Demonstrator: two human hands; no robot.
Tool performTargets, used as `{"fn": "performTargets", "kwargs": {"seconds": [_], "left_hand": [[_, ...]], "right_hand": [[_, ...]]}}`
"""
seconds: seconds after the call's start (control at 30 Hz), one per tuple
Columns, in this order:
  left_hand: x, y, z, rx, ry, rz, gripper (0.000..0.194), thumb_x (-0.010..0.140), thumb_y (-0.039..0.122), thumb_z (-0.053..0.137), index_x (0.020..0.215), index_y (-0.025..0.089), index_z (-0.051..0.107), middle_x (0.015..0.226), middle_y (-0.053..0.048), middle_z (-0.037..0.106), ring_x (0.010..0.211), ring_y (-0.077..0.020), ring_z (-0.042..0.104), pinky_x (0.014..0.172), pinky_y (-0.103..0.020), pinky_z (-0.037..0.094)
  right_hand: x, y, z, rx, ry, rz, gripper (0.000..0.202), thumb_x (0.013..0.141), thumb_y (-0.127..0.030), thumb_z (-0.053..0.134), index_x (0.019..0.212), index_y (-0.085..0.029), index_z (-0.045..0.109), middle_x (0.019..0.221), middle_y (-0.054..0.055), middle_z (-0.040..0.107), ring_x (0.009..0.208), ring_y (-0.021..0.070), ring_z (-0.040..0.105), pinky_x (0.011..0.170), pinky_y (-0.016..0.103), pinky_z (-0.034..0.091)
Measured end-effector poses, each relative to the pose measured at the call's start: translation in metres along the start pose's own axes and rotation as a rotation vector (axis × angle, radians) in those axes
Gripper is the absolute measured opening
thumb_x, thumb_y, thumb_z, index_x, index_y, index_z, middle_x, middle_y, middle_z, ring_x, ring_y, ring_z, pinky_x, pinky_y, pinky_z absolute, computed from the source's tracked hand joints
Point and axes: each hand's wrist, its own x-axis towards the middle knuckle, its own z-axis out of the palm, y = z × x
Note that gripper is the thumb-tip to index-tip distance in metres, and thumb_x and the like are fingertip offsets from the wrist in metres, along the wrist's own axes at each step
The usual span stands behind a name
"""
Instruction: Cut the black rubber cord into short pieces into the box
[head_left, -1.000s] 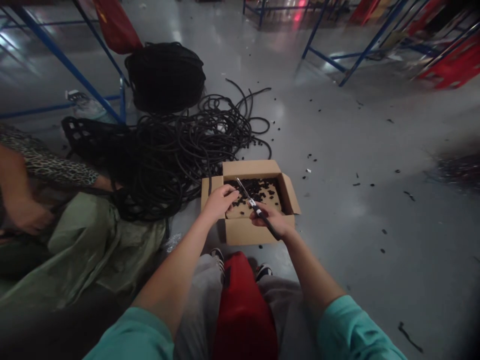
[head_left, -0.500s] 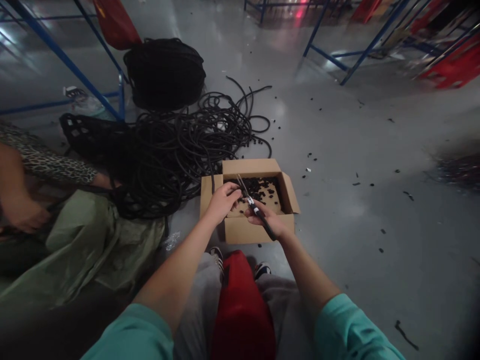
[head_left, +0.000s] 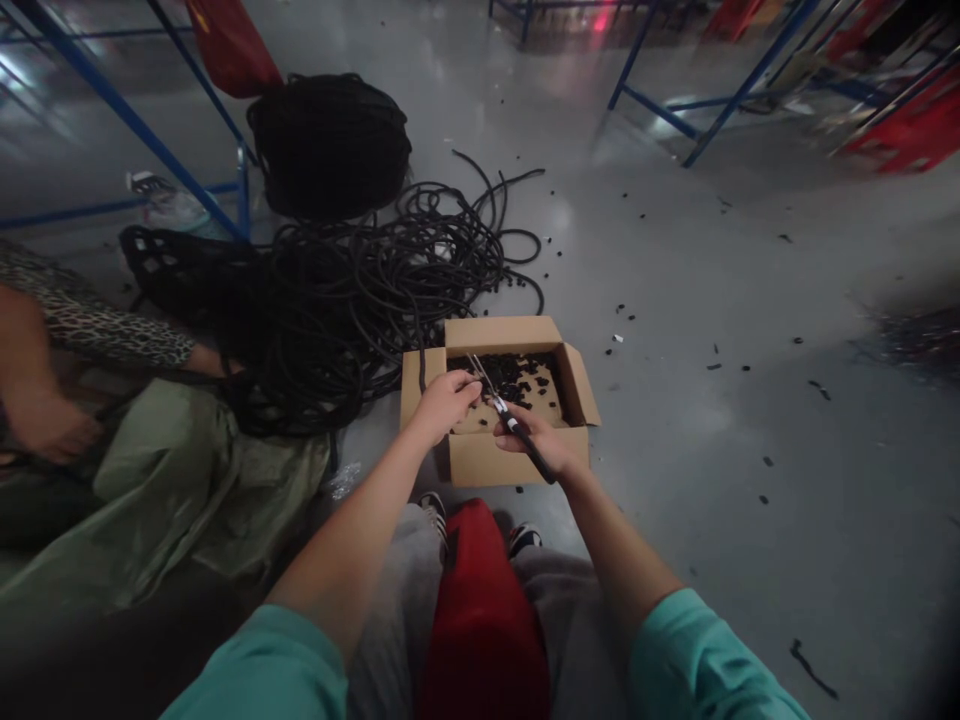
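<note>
My left hand [head_left: 448,402] is closed, its thumb and fingers pinching a black cord [head_left: 422,350] that runs up from the tangled pile over the box's left flap. In my right hand [head_left: 541,440] are black-handled snips [head_left: 525,440]. Their two long thin blades stand slightly apart and point up and left, just beside my left fingertips. Below both hands sits an open cardboard box [head_left: 517,460] with many short black pieces [head_left: 514,378] inside. Whether the blades touch the cord is too small to tell.
A heap of loose black cord [head_left: 360,300] lies left of the box, behind it a thick black coil [head_left: 330,145]. At left are another person's hand [head_left: 52,430] and a green sheet [head_left: 165,450]. Blue metal frames [head_left: 240,190] stand beyond; black scraps [head_left: 765,461] dot the floor.
The snips' blades have opened a little wider, and their tips have shifted slightly left and down. My left hand has lowered slightly, still holding the cord.
</note>
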Motion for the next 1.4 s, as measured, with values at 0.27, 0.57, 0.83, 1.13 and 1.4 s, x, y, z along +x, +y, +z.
{"fn": "performTargets", "kwargs": {"seconds": [0.27, 0.57, 0.83, 1.13, 1.4], "left_hand": [[0.001, 0.005, -0.002, -0.013, -0.010, -0.068, 0.015, 0.076, 0.020, 0.047, 0.062, 0.014, 0.048, 0.054, 0.004, 0.050, 0.032, -0.0015, 0.032, 0.034, -0.018, 0.021], [0.011, -0.017, -0.005, 0.174, 0.070, 0.125, 0.015, 0.068, 0.024, 0.058, 0.080, 0.015, 0.055, 0.074, -0.002, 0.062, 0.059, -0.0095, 0.054, 0.051, -0.020, 0.040], [0.015, -0.018, 0.005, 0.510, 0.148, 0.156, 0.020, 0.073, 0.018, 0.051, 0.088, 0.017, 0.063, 0.091, -0.007, 0.067, 0.085, -0.0183, 0.060, 0.077, -0.030, 0.045], [0.015, -0.010, 0.007, 0.665, 0.002, 0.119, 0.025, 0.076, 0.021, 0.044, 0.087, 0.014, 0.066, 0.078, -0.006, 0.067, 0.075, -0.0171, 0.059, 0.071, -0.028, 0.044], [0.019, -0.010, 0.006, 0.716, 0.022, 0.138, 0.023, 0.076, 0.024, 0.045, 0.080, 0.015, 0.065, 0.079, -0.006, 0.067, 0.078, -0.0185, 0.060, 0.073, -0.029, 0.044]], "right_hand": [[0.001, 0.000, 0.001, -0.002, 0.018, 0.037, 0.059, 0.052, -0.032, 0.069, 0.107, -0.013, 0.058, 0.058, -0.006, 0.041, 0.053, 0.0074, 0.035, 0.052, 0.023, 0.029], [0.001, 0.002, -0.001, -0.029, 0.098, 0.092, 0.052, 0.052, -0.025, 0.061, 0.104, -0.014, 0.060, 0.056, -0.007, 0.039, 0.046, 0.0056, 0.033, 0.045, 0.022, 0.026], [-0.001, 0.003, 0.003, 0.028, 0.117, 0.147, 0.052, 0.051, -0.021, 0.060, 0.103, -0.014, 0.059, 0.054, -0.007, 0.044, 0.048, 0.0072, 0.039, 0.049, 0.023, 0.031], [-0.005, -0.004, -0.003, 0.061, 0.089, 0.131, 0.053, 0.048, -0.025, 0.066, 0.099, -0.014, 0.060, 0.062, -0.006, 0.045, 0.058, 0.0081, 0.041, 0.058, 0.023, 0.033], [-0.005, 0.000, -0.002, 0.019, 0.129, 0.161, 0.052, 0.049, -0.021, 0.059, 0.101, -0.014, 0.061, 0.053, -0.008, 0.040, 0.047, 0.0058, 0.033, 0.046, 0.021, 0.027]]}}
